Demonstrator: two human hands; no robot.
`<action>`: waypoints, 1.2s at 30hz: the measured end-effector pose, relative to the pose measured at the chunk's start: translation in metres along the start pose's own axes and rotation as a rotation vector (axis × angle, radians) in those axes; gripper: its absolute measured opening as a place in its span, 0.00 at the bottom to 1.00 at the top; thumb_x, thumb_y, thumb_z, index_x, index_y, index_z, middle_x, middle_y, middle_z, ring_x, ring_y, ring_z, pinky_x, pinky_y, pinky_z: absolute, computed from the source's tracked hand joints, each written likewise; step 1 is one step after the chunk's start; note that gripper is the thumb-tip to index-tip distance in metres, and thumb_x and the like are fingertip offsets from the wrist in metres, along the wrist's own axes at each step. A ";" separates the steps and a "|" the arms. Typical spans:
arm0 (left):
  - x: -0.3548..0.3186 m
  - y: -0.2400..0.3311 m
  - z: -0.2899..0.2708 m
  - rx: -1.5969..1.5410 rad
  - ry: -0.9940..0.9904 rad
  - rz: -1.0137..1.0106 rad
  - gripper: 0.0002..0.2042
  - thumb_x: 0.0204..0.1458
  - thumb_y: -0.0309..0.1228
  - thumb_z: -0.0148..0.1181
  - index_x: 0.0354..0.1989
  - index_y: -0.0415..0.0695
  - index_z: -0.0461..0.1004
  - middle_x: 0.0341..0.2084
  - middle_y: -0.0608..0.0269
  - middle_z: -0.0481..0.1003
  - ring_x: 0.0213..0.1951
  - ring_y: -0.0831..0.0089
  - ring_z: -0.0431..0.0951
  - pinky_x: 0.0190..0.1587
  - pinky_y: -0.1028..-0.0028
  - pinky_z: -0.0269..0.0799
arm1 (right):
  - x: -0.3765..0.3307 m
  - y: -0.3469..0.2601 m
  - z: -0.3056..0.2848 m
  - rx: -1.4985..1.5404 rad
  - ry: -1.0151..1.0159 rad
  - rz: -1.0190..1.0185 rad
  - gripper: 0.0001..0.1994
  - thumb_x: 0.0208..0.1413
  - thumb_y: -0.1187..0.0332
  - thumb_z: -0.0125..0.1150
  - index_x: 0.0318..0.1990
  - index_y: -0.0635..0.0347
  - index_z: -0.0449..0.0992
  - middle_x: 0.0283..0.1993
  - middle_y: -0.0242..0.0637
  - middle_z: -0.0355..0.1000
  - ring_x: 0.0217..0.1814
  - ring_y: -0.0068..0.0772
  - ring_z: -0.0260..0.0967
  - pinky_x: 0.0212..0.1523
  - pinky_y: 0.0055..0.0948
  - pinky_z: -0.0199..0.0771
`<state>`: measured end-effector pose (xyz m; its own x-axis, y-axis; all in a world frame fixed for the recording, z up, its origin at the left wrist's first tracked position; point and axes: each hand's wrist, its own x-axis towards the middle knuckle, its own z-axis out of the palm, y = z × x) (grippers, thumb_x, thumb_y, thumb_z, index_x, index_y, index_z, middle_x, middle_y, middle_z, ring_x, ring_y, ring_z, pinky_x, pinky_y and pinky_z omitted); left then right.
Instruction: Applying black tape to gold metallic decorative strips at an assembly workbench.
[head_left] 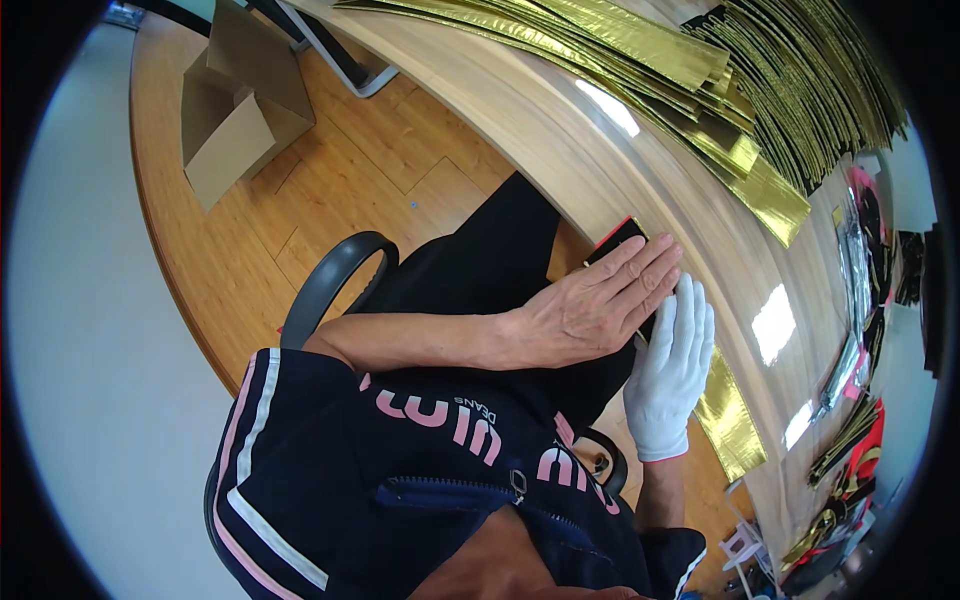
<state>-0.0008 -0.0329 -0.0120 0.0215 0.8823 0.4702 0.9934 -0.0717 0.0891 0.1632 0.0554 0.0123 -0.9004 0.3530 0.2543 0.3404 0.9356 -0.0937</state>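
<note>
My bare left hand [590, 308] lies with fingers stretched out over a small dark piece with a red edge [618, 238] at the near edge of the table. Most of that piece is hidden beneath the hand. Beside it, my right hand [670, 365], in a white glove, has its fingers extended and close together, with their tips next to my left fingers. A shiny gold strip [732, 420] comes out by the gloved hand and runs down over the table edge. Whether it joins the dark piece is covered by my hands.
Flat gold strips [640, 45] lie along the far side of the wooden table [700, 235], near a large pile of dark gold-edged strips [810, 85]. Silver, pink and black packets [850, 300] sit at the right. An open cardboard box [285, 90] stands on the floor.
</note>
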 end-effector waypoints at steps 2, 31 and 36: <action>0.001 -0.002 0.000 0.018 -0.021 -0.002 0.27 0.62 0.32 0.52 0.68 0.30 0.68 0.72 0.42 0.64 0.76 0.49 0.61 0.78 0.55 0.53 | 0.002 -0.002 0.003 -0.017 0.016 0.016 0.31 0.54 0.78 0.66 0.67 0.70 0.66 0.74 0.57 0.62 0.78 0.63 0.59 0.76 0.59 0.58; 0.008 -0.004 -0.009 -0.062 -0.204 0.098 0.35 0.54 0.26 0.58 0.75 0.43 0.64 0.78 0.52 0.56 0.76 0.36 0.55 0.75 0.44 0.52 | -0.148 -0.009 -0.014 1.209 1.022 1.288 0.12 0.72 0.60 0.60 0.49 0.61 0.76 0.46 0.38 0.78 0.46 0.29 0.77 0.50 0.33 0.77; 0.010 -0.003 -0.011 -0.122 -0.224 0.204 0.43 0.45 0.31 0.73 0.75 0.50 0.63 0.76 0.57 0.59 0.77 0.48 0.55 0.73 0.32 0.47 | -0.132 0.005 -0.028 0.840 0.971 1.341 0.11 0.71 0.66 0.61 0.51 0.64 0.79 0.42 0.32 0.77 0.41 0.21 0.73 0.44 0.25 0.74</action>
<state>-0.0049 -0.0292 0.0024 0.2566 0.9234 0.2853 0.9455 -0.3011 0.1242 0.2914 0.0130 0.0047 0.3794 0.9251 -0.0181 0.1254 -0.0708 -0.9896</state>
